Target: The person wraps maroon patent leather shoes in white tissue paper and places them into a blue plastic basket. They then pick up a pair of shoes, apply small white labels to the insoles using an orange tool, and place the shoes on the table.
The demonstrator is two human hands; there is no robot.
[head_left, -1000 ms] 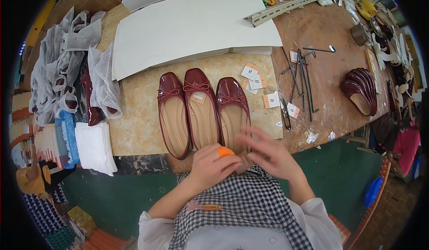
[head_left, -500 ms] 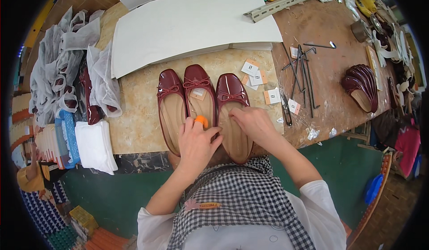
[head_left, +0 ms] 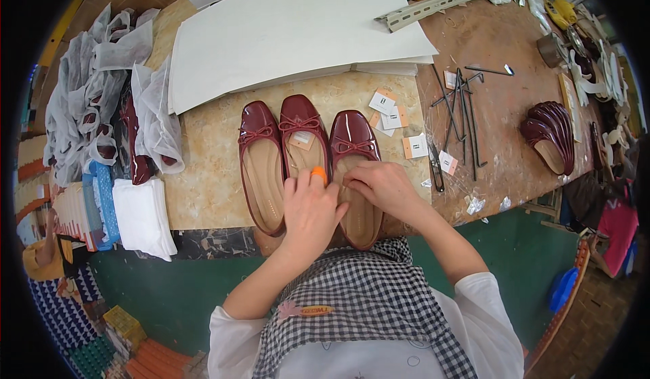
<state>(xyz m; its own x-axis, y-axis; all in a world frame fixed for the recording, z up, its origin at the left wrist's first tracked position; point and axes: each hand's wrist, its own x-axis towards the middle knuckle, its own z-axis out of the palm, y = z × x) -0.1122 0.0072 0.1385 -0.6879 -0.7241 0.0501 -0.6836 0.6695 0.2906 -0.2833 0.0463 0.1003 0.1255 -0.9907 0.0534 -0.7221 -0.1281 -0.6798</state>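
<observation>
Three dark red patent ballet flats with bows stand side by side on the table: a left shoe (head_left: 263, 196), a middle shoe (head_left: 296, 115) with a small tag inside, and a right shoe (head_left: 359, 223). My left hand (head_left: 308, 210) lies over the middle shoe and the near side of the right shoe, fingers curled, an orange finger cover (head_left: 319, 174) on one finger. My right hand (head_left: 386, 188) reaches into the right shoe, its fingertips pinched together below the bow. What either hand holds, if anything, is hidden or too small to tell.
Paper tags (head_left: 389, 116) and black scissors (head_left: 435, 166) lie right of the shoes, near black metal hooks (head_left: 464, 115). A white board stack (head_left: 291, 34) covers the back. Wrapped shoes (head_left: 91, 108) and white cloths (head_left: 142, 216) are left; nested red shoes (head_left: 552, 135) sit right.
My left hand has shifted right, closer to my right hand and the right shoe. My right hand stays inside the right shoe with its fingers pinched.
</observation>
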